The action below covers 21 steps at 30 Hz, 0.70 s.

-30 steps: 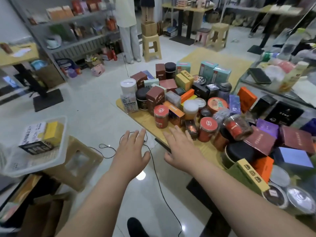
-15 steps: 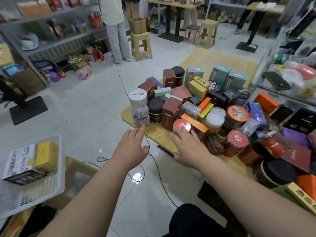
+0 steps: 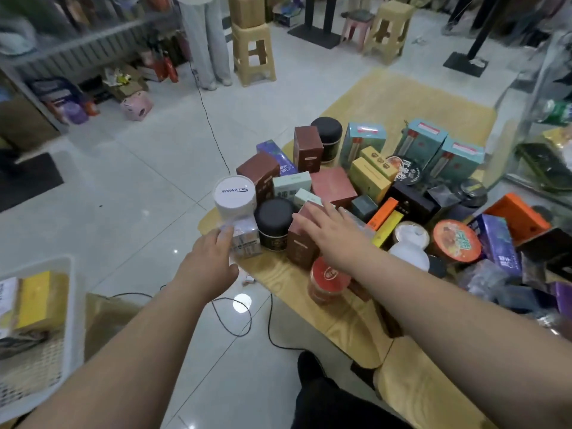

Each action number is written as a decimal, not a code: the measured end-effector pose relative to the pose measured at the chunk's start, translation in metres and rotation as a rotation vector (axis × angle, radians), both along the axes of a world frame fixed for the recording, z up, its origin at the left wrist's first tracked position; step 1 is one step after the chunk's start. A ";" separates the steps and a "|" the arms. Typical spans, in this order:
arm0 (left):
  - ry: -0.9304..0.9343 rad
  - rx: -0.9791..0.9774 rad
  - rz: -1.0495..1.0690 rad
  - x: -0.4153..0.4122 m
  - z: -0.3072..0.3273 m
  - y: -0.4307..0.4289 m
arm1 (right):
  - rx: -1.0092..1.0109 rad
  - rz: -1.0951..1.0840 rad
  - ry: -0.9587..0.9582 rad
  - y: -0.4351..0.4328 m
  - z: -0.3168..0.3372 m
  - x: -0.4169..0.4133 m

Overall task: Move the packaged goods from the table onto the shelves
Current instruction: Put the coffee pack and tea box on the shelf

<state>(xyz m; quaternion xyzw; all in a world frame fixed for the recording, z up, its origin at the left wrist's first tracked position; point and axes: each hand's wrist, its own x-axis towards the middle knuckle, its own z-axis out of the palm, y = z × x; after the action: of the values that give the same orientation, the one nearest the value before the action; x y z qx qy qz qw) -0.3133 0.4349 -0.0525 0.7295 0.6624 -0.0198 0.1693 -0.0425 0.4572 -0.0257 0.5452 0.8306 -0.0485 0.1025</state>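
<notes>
A low wooden table (image 3: 349, 308) is crowded with boxes, jars and tins. At its near left corner a white cylindrical tub (image 3: 235, 196) stands on or behind a small clear packet (image 3: 246, 243). My left hand (image 3: 207, 267) reaches this packet, its fingertips touching the packet's left side below the tub. My right hand (image 3: 334, 236) hovers with straight fingers over the top of a dark red box (image 3: 301, 243), beside a black-lidded jar (image 3: 274, 224). A red-lidded jar (image 3: 328, 284) stands under my right wrist.
A white basket (image 3: 37, 329) with a yellow box sits at the lower left. A black cable (image 3: 241, 314) runs over the tiled floor by the table. Metal shelves (image 3: 93, 41) stand at the far left, a person's legs (image 3: 205, 41) and plastic stools (image 3: 253, 54) behind. A glass shelf unit (image 3: 532, 125) is at the right.
Both hands have moved forward from the table's near edge onto the goods: the left reached the packet under the white tub, the right moved from the red-lidded jar to the dark red box.
</notes>
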 end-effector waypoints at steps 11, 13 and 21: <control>0.021 -0.105 0.126 0.005 -0.037 0.077 | 0.006 0.232 -0.045 0.086 -0.036 0.019; 0.041 -0.111 0.108 0.004 -0.045 0.075 | -0.001 0.235 -0.023 0.086 -0.035 0.021; -0.312 -0.016 0.223 -0.018 -0.018 0.034 | -0.113 0.227 0.253 0.055 -0.014 0.032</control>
<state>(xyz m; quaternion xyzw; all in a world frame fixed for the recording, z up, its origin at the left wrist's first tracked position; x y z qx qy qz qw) -0.3317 0.4688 -0.0701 0.6445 0.7046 0.1070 0.2770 -0.0107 0.5121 -0.0392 0.4309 0.8890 -0.1517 0.0323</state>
